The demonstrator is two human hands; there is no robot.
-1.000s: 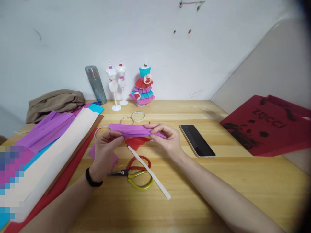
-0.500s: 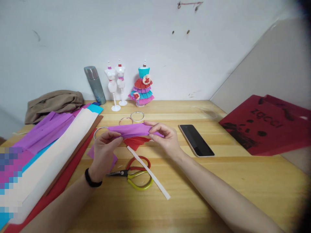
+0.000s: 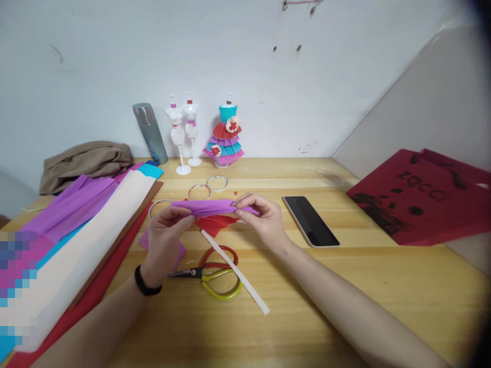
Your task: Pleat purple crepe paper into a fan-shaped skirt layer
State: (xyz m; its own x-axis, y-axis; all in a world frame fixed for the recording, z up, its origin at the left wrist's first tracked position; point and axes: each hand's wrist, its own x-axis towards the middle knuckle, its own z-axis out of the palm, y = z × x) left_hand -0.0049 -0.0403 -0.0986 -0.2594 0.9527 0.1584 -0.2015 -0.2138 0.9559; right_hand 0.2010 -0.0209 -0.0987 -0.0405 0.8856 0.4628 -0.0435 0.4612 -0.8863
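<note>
A folded strip of purple crepe paper (image 3: 207,206) is stretched between my hands above the table. My left hand (image 3: 165,232) pinches its left end, thumb on the near side. Near the right end, my right hand (image 3: 263,214) grips the paper between thumb and fingers. Below the strip lies a piece of red crepe paper (image 3: 215,225), partly covered by it. Scissors (image 3: 215,273) with one red and one yellow-green handle rest nearer me. Across their handles runs a narrow white paper strip (image 3: 236,273). Another purple piece (image 3: 180,255) lies partly behind my left hand.
Metal rings (image 3: 217,183) lie beyond my hands. At the wall stand two bare mini mannequins (image 3: 177,135), a dressed one (image 3: 226,148) and a bottle (image 3: 150,133). Coloured paper sheets (image 3: 95,245) and brown cloth (image 3: 84,166) lie left; a phone (image 3: 310,221) and red bag (image 3: 406,199) right.
The fingers of my right hand have curled in closer on the purple paper, and the strip's upper edge has come down slightly. My left hand stays almost in place.
</note>
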